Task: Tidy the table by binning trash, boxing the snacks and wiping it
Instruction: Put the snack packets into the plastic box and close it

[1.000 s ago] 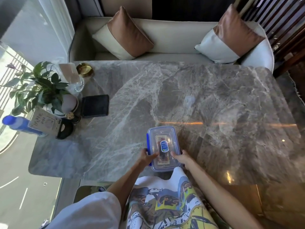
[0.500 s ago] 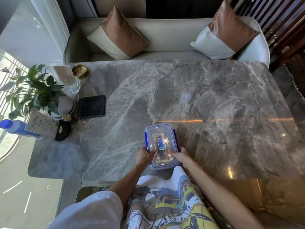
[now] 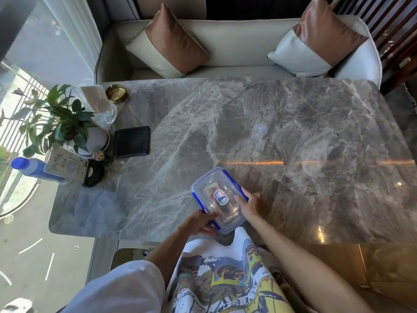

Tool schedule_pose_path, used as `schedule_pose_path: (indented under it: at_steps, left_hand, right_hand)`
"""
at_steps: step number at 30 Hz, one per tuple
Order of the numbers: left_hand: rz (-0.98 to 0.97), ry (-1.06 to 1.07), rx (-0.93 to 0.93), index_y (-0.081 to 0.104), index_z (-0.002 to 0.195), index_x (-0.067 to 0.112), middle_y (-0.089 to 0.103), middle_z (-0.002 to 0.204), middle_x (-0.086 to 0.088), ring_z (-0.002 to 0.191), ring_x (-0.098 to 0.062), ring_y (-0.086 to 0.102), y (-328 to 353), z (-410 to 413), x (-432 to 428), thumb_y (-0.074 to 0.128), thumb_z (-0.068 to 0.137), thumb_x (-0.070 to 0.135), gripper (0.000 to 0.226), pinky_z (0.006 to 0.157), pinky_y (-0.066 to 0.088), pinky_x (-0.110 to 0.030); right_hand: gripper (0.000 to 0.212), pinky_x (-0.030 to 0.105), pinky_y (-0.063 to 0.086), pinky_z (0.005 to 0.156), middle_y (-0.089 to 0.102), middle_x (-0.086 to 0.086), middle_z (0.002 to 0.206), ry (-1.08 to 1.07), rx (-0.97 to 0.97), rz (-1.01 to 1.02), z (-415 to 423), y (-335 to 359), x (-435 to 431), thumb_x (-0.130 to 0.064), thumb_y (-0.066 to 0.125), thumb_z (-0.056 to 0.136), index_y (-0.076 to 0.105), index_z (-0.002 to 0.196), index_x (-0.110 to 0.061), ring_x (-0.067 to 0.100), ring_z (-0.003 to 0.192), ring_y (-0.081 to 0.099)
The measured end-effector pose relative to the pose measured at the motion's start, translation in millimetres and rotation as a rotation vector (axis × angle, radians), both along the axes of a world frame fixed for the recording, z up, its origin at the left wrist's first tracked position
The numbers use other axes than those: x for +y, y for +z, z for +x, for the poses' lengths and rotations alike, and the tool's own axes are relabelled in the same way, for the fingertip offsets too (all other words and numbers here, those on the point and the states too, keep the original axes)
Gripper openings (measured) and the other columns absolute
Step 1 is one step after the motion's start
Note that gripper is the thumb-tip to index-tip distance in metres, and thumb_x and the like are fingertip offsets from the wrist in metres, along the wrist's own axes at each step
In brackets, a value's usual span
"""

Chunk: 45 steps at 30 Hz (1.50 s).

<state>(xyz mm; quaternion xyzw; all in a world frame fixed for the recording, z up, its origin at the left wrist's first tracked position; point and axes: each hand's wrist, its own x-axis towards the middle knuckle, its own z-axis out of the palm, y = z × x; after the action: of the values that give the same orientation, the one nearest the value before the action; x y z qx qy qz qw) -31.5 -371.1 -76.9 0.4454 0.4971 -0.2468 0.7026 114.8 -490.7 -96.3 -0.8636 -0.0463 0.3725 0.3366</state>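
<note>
The box (image 3: 216, 197) is clear w/ a blue rim, & its lid is on. It is at the near edge of the surface (image 3: 293, 132), right in front of the person. It is turned a bit, so one corner points away & to the left. A snack (image 3: 211, 189) shows thru the lid, inside the box. Can't tell if the box sits flat or is up a little.

The left hand (image 3: 199, 224) holds the near left corner of the box. Its fingers (image 3: 211, 216) are curled round the rim there. The right hand (image 3: 249, 205) holds the right side of the box, w/ its fingers (image 3: 239, 198) bent over the lid edge. So both hands are grasping the box.

Up & left of the box lies a black wallet (image 3: 132, 141), well apart from it. Further left of the box are a plant (image 3: 63, 118), a card (image 3: 65, 164) & a blue bottle (image 3: 31, 169), all close to each other. A glass (image 3: 99, 105) & a gold dish (image 3: 116, 93) stand past the wallet, far from the box.

Across the surface from the box is a sofa (image 3: 237, 46) w/ 2 pillows, one (image 3: 171, 44) to the left & one (image 3: 320, 39) to the right. Just under the box is the person's shirt (image 3: 225, 279), w/ lots of colors on it.
</note>
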Motion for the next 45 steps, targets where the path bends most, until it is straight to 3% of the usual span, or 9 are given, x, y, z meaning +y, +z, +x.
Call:
schedule_pose_path:
  at_steps: [3, 10, 14, 18, 23, 27, 31, 38, 45]
  left_hand:
    - [-0.072, -0.039, 0.031, 0.054, 0.106, 0.003, 0.068, 0.08, -0.01, 0.069, -0.022, 0.072, -8, -25, 6, 0.072, 0.083, 0.033, 0.042, 0.095, 0.053, -0.048]
    - [0.184, 0.165, -0.028, 0.027, 0.142, 0.015, 0.051, 0.122, -0.015, 0.108, -0.028, 0.055, -4, -33, 39, 0.065, 0.088, 0.034, 0.068, 0.073, 0.057, -0.04]
    - [0.307, 0.175, -0.13, 0.044, 0.13, 0.016, 0.059, 0.112, -0.01, 0.092, -0.02, 0.056, -7, -4, 52, 0.062, 0.092, 0.026, 0.044, 0.07, 0.05, -0.032]
    - [0.461, 0.137, -0.114, 0.046, 0.087, 0.016, 0.054, 0.077, -0.01, 0.062, -0.019, 0.05, -19, 7, 54, 0.073, 0.075, 0.004, 0.032, 0.06, 0.044, -0.033]
    - [0.466, 0.032, -0.033, 0.049, 0.108, -0.016, 0.057, 0.076, -0.016, 0.058, -0.018, 0.056, -46, -4, 54, 0.075, 0.077, 0.005, 0.046, 0.05, 0.05, -0.032]
    - [0.576, -0.07, 0.017, 0.038, 0.134, -0.003, 0.057, 0.112, -0.024, 0.097, -0.035, 0.061, -27, 6, 39, 0.069, 0.082, 0.014, 0.063, 0.086, 0.052, -0.055]
    - [1.05, -0.549, -0.062, 0.013, 0.153, 0.02, 0.011, 0.159, -0.016, 0.146, -0.037, 0.014, 5, 16, 10, 0.059, 0.089, 0.034, 0.081, 0.118, 0.019, -0.048]
    - [1.155, -0.932, -0.074, -0.009, 0.151, 0.033, -0.021, 0.159, -0.005, 0.144, -0.027, -0.025, -11, 10, -8, 0.058, 0.087, 0.047, 0.094, 0.121, 0.008, -0.051]
    - [1.215, -0.874, -0.095, -0.021, 0.147, 0.036, -0.024, 0.158, -0.006, 0.145, -0.03, -0.024, -19, 0, -9, 0.056, 0.093, 0.022, 0.096, 0.122, 0.008, -0.049]
  right_hand:
    - [0.047, 0.022, 0.033, 0.099, 0.047, 0.011, 0.124, 0.185, -0.067, -0.031, 26, 9, 17, -0.03, 0.064, 0.088, 0.053, 0.134, -0.03, 0.026, 0.118, 0.051]
    - [0.082, 0.049, 0.029, 0.115, 0.021, 0.006, 0.158, -0.154, 0.024, 0.059, 28, 11, 7, -0.04, 0.065, 0.085, 0.016, 0.151, -0.032, 0.03, 0.144, 0.025]
    - [0.078, 0.05, 0.045, 0.1, 0.04, 0.01, 0.149, -0.329, 0.406, 0.127, 8, 4, -21, -0.034, 0.062, 0.091, 0.013, 0.151, -0.026, 0.032, 0.13, 0.047]
    - [0.056, 0.042, 0.053, 0.09, 0.054, 0.014, 0.137, -0.31, 0.344, 0.181, 18, 5, -18, -0.023, 0.056, 0.095, 0.032, 0.146, -0.019, 0.029, 0.116, 0.059]
    - [0.053, 0.038, 0.046, 0.097, 0.047, 0.014, 0.143, -0.146, 0.24, 0.212, 36, 26, -5, -0.017, 0.048, 0.098, 0.029, 0.148, -0.015, 0.03, 0.127, 0.051]
    - [0.065, 0.042, 0.04, 0.109, 0.037, 0.012, 0.151, -0.061, 0.188, 0.161, 39, 18, -3, -0.025, 0.053, 0.096, 0.019, 0.151, -0.018, 0.029, 0.135, 0.042]
    - [0.073, 0.036, 0.02, 0.118, 0.014, 0.007, 0.16, 0.377, -0.352, 0.098, 23, 6, -19, -0.027, 0.062, 0.09, 0.023, 0.151, -0.021, 0.024, 0.148, 0.014]
    - [0.086, 0.035, -0.001, 0.118, -0.016, -0.003, 0.156, 0.854, -0.513, -0.042, 6, -3, -40, -0.041, 0.059, 0.089, 0.004, 0.153, -0.025, 0.009, 0.136, -0.041]
    - [0.092, 0.04, 0.012, 0.118, 0.002, 0.003, 0.159, 0.864, -0.522, -0.068, 0, 1, -31, -0.03, 0.07, 0.082, 0.01, 0.151, -0.023, 0.026, 0.146, -0.011]
